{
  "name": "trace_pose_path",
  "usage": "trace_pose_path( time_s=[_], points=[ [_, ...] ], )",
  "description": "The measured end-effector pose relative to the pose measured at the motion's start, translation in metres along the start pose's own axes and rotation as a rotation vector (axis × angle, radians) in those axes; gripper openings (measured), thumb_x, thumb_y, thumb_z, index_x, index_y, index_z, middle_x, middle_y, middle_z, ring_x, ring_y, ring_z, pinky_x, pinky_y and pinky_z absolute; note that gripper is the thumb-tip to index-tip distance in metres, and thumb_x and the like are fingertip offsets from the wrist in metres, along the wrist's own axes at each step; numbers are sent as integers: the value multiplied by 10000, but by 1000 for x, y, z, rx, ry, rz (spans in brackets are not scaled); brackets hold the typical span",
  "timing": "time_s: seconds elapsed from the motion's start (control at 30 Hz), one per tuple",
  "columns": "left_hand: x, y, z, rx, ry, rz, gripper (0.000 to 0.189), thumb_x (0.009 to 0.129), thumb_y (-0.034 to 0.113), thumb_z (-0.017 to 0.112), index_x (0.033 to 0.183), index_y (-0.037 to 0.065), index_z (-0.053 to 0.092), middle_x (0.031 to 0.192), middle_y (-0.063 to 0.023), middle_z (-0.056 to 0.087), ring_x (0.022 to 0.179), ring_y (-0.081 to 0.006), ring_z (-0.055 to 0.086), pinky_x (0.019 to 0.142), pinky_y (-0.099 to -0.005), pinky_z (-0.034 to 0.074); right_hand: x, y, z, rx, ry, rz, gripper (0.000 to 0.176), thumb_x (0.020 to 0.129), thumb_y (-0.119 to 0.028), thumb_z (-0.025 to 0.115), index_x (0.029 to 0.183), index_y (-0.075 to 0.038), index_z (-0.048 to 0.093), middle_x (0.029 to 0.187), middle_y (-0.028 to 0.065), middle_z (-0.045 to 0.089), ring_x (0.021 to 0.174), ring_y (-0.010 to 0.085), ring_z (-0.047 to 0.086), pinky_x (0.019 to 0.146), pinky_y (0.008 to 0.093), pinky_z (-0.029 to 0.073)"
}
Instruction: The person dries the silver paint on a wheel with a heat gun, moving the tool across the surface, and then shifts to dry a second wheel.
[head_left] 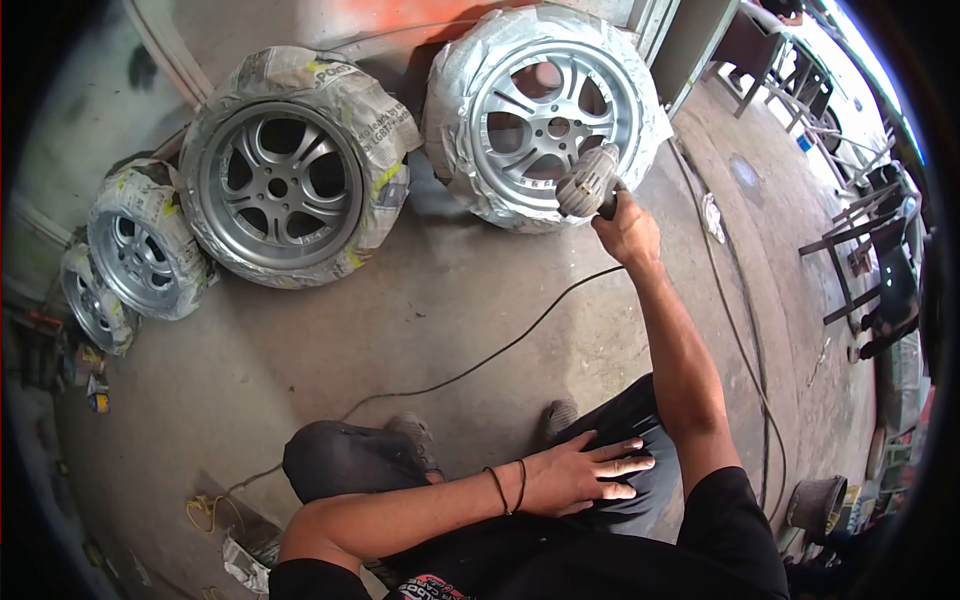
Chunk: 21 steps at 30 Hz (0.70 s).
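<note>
My right hand (629,231) is wrapped around the dark handle of a heat gun (590,183) with a pale, worn, vented body. It is held up in front of the lower right of a silver alloy wheel (557,128), overlapping its rim in view. Newspaper masking coated in silver (455,140) covers the tyre around that wheel. A black cord (480,362) runs from near the right hand down across the floor. My left hand (580,473) lies flat on my right thigh, fingers spread, with nothing in it.
A second masked wheel (277,187) and two smaller masked wheels (131,250) lean along the wall to the left. A hose (735,330) runs along the floor at right. Chairs (850,260) and a dark bucket (817,503) stand farther right. Yellow cord (206,508) lies at lower left.
</note>
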<state>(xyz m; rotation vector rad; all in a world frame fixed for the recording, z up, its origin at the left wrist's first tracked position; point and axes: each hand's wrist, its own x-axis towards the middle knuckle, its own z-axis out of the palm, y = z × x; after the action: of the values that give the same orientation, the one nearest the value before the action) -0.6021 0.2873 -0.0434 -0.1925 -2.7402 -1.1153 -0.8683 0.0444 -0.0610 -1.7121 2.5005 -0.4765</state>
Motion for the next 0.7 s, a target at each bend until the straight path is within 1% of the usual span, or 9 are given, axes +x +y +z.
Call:
trace_pose_path(
  time_s=[0.13,0.3,0.43,0.5,0.63,0.7],
  points=[
    [0,1,0,-3,6,-1,609,980,189,785,1552,252,585,1873,-60,234,1727,-341,233,1230,-656,466,0,1,-2,-6,4,-1,513,912,-364,775,1278,-21,665,1161,300,799,1118,482,779,993,565,610],
    [1,2,0,-1,10,0,598,974,195,794,1538,250,603,1870,-59,243,1723,-343,242,1235,-646,464,-1,2,-5,13,-3,11,584,904,-362,783,1374,-36,662,1215,276,798,1159,460,773,1010,549,609],
    [1,2,0,5,8,-2,591,977,197,791,1535,250,607,1869,-59,247,1724,-346,240,1235,-647,465,0,1,-7,-1,-10,36,612,908,-359,781,1413,-38,652,1232,267,797,1168,452,772,1011,542,611],
    [1,2,0,6,9,-1,590,978,197,790,1536,249,606,1869,-59,246,1724,-346,238,1235,-650,467,1,1,-7,27,48,30,719,900,-380,796,1530,-75,627,1196,285,799,1144,462,774,1005,554,608],
    [1,3,0,5,1,-4,590,982,197,784,1542,245,602,1871,-59,238,1727,-348,226,1238,-663,469,3,1,-11,32,78,-2,732,900,-380,798,1543,-85,612,1169,281,804,1128,466,776,992,557,610],
    [1,3,-1,4,-3,-6,590,984,197,782,1544,245,601,1871,-59,236,1728,-349,223,1240,-668,469,2,-2,-15,45,85,-13,719,897,-385,801,1519,-69,628,1154,277,808,1116,472,777,989,555,610]
  ],
)
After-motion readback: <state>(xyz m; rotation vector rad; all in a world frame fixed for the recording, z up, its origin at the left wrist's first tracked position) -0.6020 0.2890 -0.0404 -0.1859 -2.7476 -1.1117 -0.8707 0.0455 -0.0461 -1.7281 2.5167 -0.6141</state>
